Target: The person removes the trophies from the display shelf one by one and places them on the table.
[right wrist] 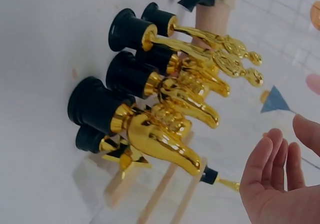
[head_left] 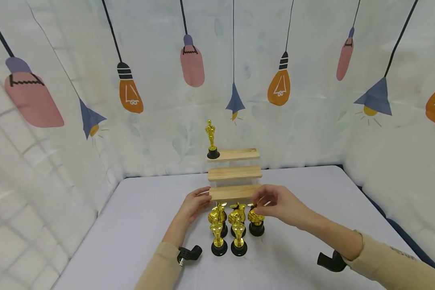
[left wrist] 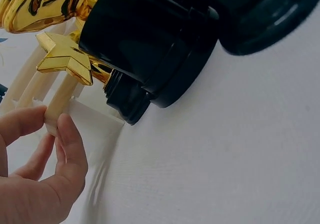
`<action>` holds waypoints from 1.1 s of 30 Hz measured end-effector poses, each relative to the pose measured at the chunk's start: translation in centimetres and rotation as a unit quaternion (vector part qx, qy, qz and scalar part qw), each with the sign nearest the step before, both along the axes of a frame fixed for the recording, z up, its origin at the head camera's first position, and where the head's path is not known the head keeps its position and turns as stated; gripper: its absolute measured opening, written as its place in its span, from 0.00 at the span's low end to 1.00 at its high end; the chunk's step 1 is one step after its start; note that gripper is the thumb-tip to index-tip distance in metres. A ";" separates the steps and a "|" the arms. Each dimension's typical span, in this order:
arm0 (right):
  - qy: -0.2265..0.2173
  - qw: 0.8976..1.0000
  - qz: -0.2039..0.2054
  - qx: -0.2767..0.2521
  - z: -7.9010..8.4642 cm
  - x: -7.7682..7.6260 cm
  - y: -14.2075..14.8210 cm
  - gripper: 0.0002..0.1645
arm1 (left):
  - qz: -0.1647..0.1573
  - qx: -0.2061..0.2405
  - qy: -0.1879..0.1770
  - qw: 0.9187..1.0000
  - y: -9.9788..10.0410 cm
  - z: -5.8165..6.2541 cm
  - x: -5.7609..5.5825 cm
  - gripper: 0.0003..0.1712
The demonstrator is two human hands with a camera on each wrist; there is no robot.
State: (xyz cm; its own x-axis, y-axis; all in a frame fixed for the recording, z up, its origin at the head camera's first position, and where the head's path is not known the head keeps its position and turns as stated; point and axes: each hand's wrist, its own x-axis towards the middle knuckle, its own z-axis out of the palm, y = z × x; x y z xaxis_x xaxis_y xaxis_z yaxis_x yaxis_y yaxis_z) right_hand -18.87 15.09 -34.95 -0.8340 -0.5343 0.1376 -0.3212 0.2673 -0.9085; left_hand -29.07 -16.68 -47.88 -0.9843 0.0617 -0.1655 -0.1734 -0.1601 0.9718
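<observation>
My left hand (head_left: 195, 204) pinches the left end of the lowest board of a three-tier wooden shelf (head_left: 235, 193), thumb on one side and fingers on the other in the left wrist view. Over the right end of that board is my right hand (head_left: 284, 205), fingers loosely bent and holding nothing. Closest to it stands a gold thumbs-up trophy (right wrist: 162, 144) on a black base. More thumbs-up trophies stand in line with it, with star trophies (left wrist: 67, 59) behind. Two gold figure statuettes (head_left: 218, 237) form the front row.
One gold statuette (head_left: 211, 137) stands at the left end of the top board (head_left: 239, 154). Its middle board (head_left: 235, 173) lies below. A white cloth covers the table (head_left: 156, 193), and a lamp-patterned curtain (head_left: 159, 133) hangs behind.
</observation>
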 end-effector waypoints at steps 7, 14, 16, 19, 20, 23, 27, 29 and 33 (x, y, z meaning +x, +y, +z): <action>0.003 1.000 -0.017 -0.012 1.2 -1.9 -0.4 0.16 | 0.015 0.010 0.008 1.000 0.3 -0.2 0.2 0.28; -0.024 0.998 -0.056 -0.022 2.1 -4.3 -0.9 0.17 | 0.030 0.025 0.002 0.999 0.6 -0.5 0.6 0.27; -0.027 0.997 -0.058 -0.031 2.2 -5.2 -1.1 0.16 | 0.035 0.032 -0.002 0.999 0.7 -0.5 0.6 0.28; -0.026 0.997 -0.064 -0.041 2.4 -6.4 -1.3 0.16 | 0.039 0.040 -0.002 0.998 0.8 -0.5 0.5 0.28; -0.026 0.997 -0.067 -0.043 2.4 -6.8 -1.4 0.17 | 0.041 0.043 -0.002 0.998 0.9 -0.6 0.5 0.28; -0.030 0.995 -0.079 -0.047 2.5 -7.9 -1.8 0.17 | 0.042 0.047 -0.002 0.998 0.9 -0.6 0.4 0.28; -0.036 0.994 -0.089 -0.054 2.5 -9.2 -2.6 0.17 | 0.041 0.048 0.000 0.998 1.0 -0.7 0.3 0.28; -0.035 0.993 -0.091 -0.060 2.5 -9.9 -3.0 0.17 | 0.041 0.049 0.000 0.998 1.0 -0.6 0.3 0.28; -0.035 0.993 -0.095 -0.067 2.4 -11.5 -3.9 0.19 | 0.043 0.052 -0.004 0.998 0.9 -0.5 0.3 0.28</action>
State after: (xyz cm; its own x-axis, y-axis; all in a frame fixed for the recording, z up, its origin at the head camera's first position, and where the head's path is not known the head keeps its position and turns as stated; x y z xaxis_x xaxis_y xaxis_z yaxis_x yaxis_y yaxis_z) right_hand -30.39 11.18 -32.53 -0.9283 -0.3464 0.1350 -0.2114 0.1930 -0.9582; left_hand -28.75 -15.73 -48.35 -0.9853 -0.0057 -0.1708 -0.1627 -0.2737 0.9480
